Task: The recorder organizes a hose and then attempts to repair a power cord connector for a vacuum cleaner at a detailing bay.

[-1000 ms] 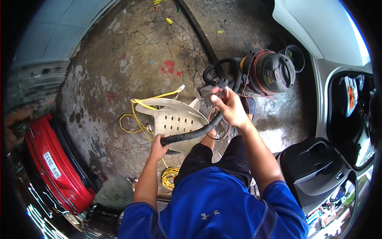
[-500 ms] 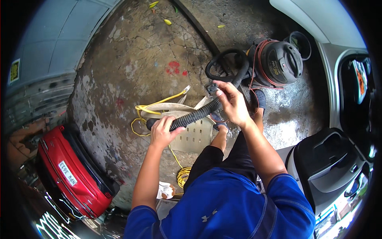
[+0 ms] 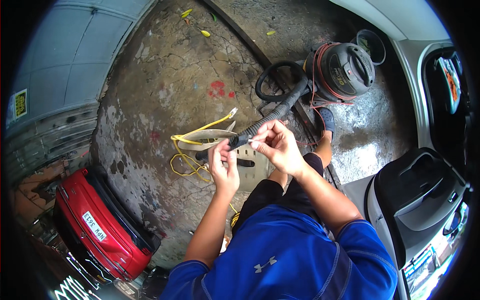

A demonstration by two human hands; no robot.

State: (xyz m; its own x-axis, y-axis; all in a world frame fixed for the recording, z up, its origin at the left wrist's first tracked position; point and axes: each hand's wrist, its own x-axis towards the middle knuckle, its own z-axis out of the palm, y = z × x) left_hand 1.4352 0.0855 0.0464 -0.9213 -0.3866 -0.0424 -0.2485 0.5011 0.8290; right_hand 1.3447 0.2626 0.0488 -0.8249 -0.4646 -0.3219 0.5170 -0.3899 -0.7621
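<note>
The end of a black ribbed vacuum hose (image 3: 272, 115) is between my hands. My left hand (image 3: 223, 169) has its fingertips on the hose's dark end, with the thumb held apart below. Beside that end, my right hand (image 3: 281, 149) pinches thumb and forefinger together at a small pale bit, too small to name, its other fingers curled close to the hose. The hose loops back to a grey-and-black shop vacuum (image 3: 342, 72) with an orange-red cord wrapped round it. A black tube (image 3: 245, 162) shows below my hands, partly covered by them.
A pale perforated plastic seat (image 3: 257, 172) lies beneath my hands. Yellow cord (image 3: 187, 161) coils at its left. A red car (image 3: 102, 225) stands lower left; an open silver car door (image 3: 415, 200) is at right. A dark bar (image 3: 240, 32) crosses the concrete floor by a bucket (image 3: 371, 47).
Both hands have shifted along the hose. The left went from gripping the tube to the hose end; the right came down and left. The tube and hose end now appear apart.
</note>
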